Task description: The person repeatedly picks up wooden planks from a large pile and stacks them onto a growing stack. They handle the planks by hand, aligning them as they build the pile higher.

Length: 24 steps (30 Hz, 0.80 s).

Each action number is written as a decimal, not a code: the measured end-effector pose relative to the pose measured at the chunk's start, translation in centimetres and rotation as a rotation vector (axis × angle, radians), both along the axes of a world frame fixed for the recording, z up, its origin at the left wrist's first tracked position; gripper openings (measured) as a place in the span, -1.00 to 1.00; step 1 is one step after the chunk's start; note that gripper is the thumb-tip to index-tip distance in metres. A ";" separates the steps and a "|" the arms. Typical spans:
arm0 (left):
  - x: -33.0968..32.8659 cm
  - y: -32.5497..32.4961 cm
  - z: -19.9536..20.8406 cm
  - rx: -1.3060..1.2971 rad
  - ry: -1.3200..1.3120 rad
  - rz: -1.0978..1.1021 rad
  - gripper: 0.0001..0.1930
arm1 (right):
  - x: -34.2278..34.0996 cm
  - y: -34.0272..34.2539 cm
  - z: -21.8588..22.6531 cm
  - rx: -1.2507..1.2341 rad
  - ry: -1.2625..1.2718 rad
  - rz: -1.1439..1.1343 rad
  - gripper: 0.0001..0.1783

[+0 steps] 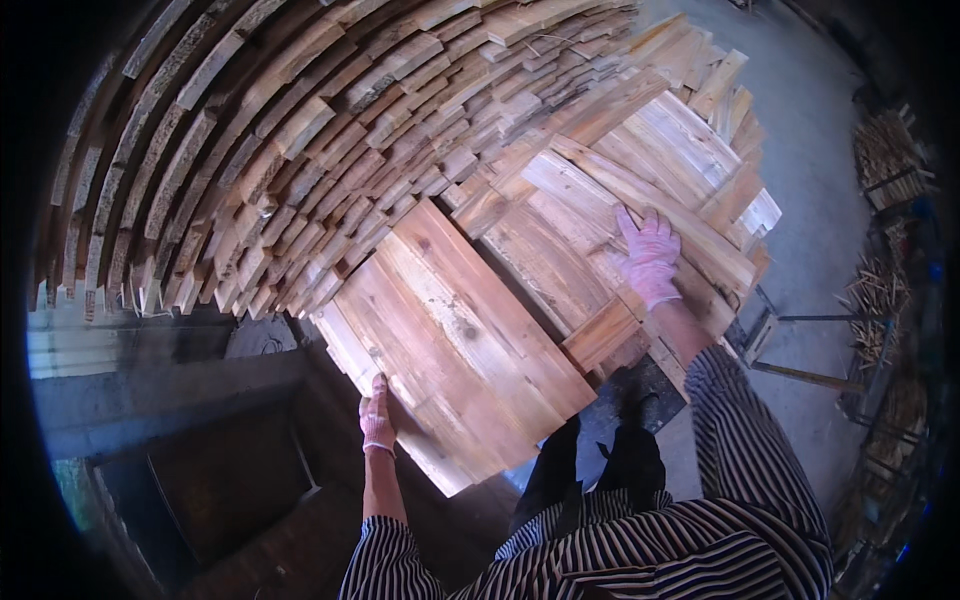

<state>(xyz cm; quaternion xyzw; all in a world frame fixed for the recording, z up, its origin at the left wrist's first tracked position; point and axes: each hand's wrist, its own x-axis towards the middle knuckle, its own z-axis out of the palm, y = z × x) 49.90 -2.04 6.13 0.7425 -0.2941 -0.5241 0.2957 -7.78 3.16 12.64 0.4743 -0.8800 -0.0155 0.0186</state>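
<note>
My left hand point(377, 415), in a pink work glove, grips the left edge of a layer of wooden planks point(460, 330) lying side by side. The thumb is at the edge; the other fingers are mostly hidden. My right hand point(648, 255), gloved the same way, rests with spread fingers on loose planks to the right. One long plank point(655, 205) runs slantwise just beyond that hand, over other boards. Between the two groups of planks is a dark gap, with a short board point(602, 335) at its near end.
A tall stack of planks point(330, 130), ends toward me, fills the far left. To the right stand a metal frame point(800, 345) and heaps of scrap wood point(878, 300) on the grey floor point(810, 200). A dark box-like structure point(230, 480) is at lower left.
</note>
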 end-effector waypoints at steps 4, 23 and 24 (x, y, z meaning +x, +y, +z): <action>0.6 -0.1 -0.1 -0.030 0.019 0.023 -0.36 | 1.0 -1.0 0.7 -0.043 -0.128 0.161 -0.17; -1.5 0.3 2.4 0.027 -0.007 0.065 -0.44 | -7.2 -7.4 0.9 0.066 -0.204 0.144 -0.10; -1.4 0.1 2.3 0.027 -0.001 0.066 -0.45 | -5.6 -7.9 1.5 0.074 -0.236 0.143 -0.10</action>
